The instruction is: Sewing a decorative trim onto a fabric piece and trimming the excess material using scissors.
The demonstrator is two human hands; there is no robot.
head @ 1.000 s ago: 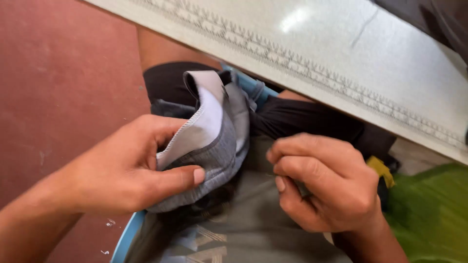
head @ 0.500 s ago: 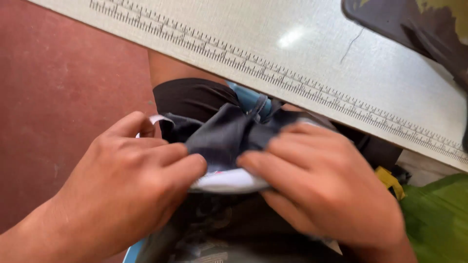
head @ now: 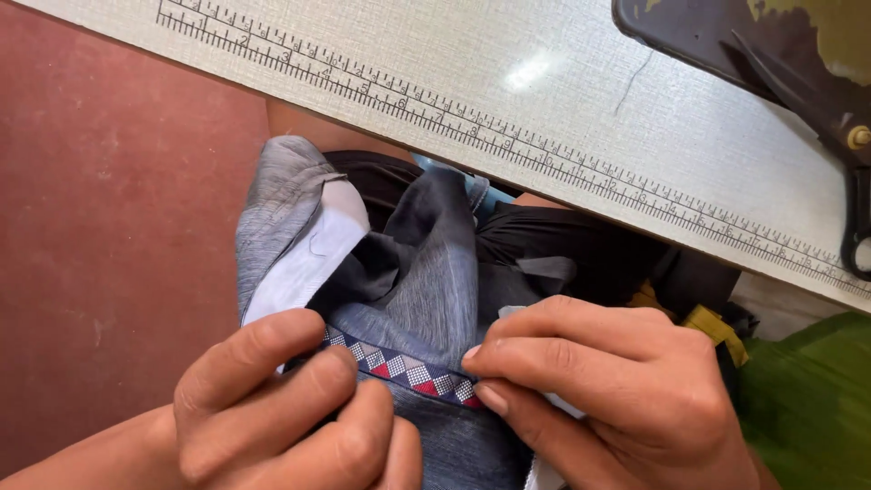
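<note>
Garment: a grey-blue denim piece point(head: 435, 299) is held bunched in the lap, below the near edge of the table point(head: 635, 100), between both hands.
Patterned band: a woven strip point(head: 399, 365) of blue, white and red triangles is seen running across the denim, stretched from one hand to the other.
White lining: a pale patch point(head: 313, 249) is shown on the turned-out inner face of the denim, up and left of the band.
Left hand: the left hand point(head: 290, 408) is curled, its fingers point(head: 263, 349) closed over the band's left end and the cloth beneath.
Right hand: the right hand point(head: 608, 390) is laid over the right side, its fingers point(head: 544, 354) pinched tight on the band's right end.
Dark cloth: black fabric point(head: 562, 245) is seen heaped behind the denim, against the table edge.
Ruler: a printed measuring scale point(head: 508, 141) is set along the table's near edge.
Machine: a dark metal machine part point(head: 771, 45) is seen at the upper right, on the table.
Green cloth: green fabric point(head: 807, 399) is seen at the lower right.
Floor: reddish floor point(head: 109, 227) is seen on the left.
</note>
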